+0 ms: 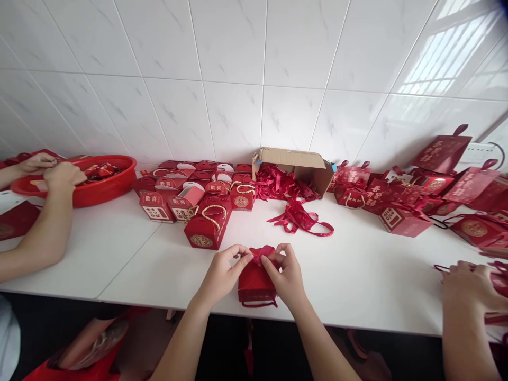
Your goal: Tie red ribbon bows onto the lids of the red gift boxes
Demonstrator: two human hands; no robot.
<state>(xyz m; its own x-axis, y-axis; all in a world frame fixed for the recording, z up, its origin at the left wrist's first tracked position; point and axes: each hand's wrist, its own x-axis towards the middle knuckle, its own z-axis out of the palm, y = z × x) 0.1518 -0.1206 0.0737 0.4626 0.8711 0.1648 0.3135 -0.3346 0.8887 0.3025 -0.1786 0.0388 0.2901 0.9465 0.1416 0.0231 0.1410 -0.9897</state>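
A small red gift box [257, 283] stands near the front edge of the white table, with a dark red cord handle hanging on its near side. Across its top runs a red ribbon [262, 254]. My left hand [229, 270] pinches the ribbon from the left between thumb and forefinger. On the other side, my right hand [284, 272] pinches the same ribbon with its thumb and fingers. Beyond my hands lies a loose bunch of red ribbons [297, 217]. To the left rear stands a red box with a gold cord handle [208, 219].
Several red boxes [174, 198] stand in rows at the left rear. An open cardboard box [296, 159] spills ribbons by the wall. Finished-looking boxes [405, 217] pile up at right. A co-worker's hands [63, 172] are over a red basin [107, 196]; another's hand [468, 288] works at right.
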